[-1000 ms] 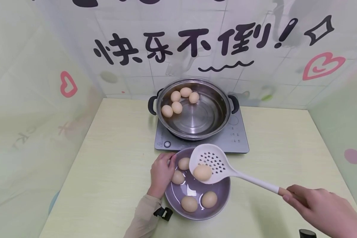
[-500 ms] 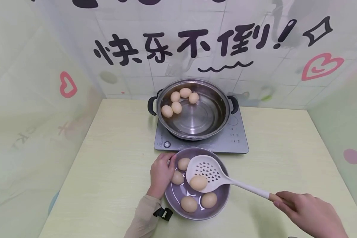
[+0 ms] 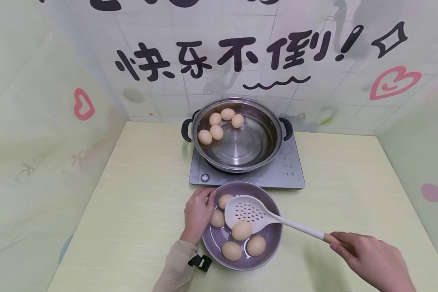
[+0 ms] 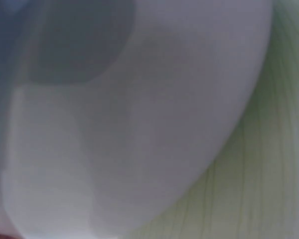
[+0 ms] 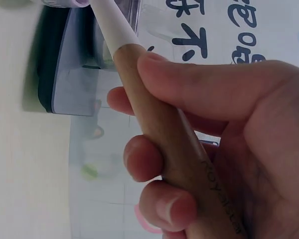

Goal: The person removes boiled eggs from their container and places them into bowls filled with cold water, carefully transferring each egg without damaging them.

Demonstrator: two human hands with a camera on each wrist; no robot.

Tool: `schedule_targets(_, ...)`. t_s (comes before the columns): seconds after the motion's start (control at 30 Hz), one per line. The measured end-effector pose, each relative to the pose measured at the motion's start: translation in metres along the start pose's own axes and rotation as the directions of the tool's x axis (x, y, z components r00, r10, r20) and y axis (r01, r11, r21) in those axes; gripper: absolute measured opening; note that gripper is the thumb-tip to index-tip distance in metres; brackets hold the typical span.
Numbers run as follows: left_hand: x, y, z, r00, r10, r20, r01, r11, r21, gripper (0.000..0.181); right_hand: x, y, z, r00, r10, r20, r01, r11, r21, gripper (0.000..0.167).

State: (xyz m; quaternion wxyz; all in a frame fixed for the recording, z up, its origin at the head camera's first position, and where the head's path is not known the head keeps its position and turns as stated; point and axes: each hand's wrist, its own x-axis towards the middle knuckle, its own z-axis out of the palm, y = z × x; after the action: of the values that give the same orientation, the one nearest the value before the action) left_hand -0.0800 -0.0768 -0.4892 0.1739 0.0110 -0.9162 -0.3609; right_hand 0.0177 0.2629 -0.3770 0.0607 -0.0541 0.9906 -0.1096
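Observation:
My right hand (image 3: 368, 255) grips the wooden handle (image 5: 159, 114) of a white slotted skimmer (image 3: 248, 213), fingers and thumb wrapped round it. The skimmer's head is over the purple-grey bowl (image 3: 273, 239), tilted toward its near side. One egg (image 3: 242, 230) overlaps the head's near edge; whether it still rests on the skimmer I cannot tell. Several other eggs (image 3: 232, 251) lie in water in the bowl. At the bowl's left rim, my left hand (image 3: 198, 213) holds on with thumb and fingers. The left wrist view has only the blurred bowl wall (image 4: 154, 124).
Behind the bowl, a steel pot (image 3: 255, 138) with black side handles stands on a flat grey cooktop (image 3: 277, 178). Several eggs (image 3: 217, 132) sit in its left part. A pale wood-look table (image 3: 138, 194) lies beneath, with printed sheeting (image 3: 76, 162) around its sides and back.
The skimmer has come down and slightly left into the bowl, its head tilting, and its egg has shifted toward the near edge. The right hand moved left with it; the left hand kept its place.

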Motion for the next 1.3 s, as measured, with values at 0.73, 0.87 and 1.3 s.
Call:
schedule_targets(0.73,0.002,0.0,-0.003,1.0,0.002,0.0,-0.002,1.0,-0.013,0.013,0.009,0.004,0.004,0.883,-0.178,-0.434,0.199,0.98,0.003,0.019)
schedule_targets(0.87,0.002,0.0,-0.004,1.0,0.004,-0.003,-0.004,1.0,-0.018,0.012,0.01,0.004,-0.002,0.899,-0.154,-0.41,0.183,0.983,0.032,0.023)
schedule_targets(1.3,0.0,0.002,-0.003,1.0,-0.006,0.008,0.006,1.0,-0.016,0.013,0.047,-0.006,-0.022,0.942,-0.02,-0.335,0.085,0.98,0.18,0.014)
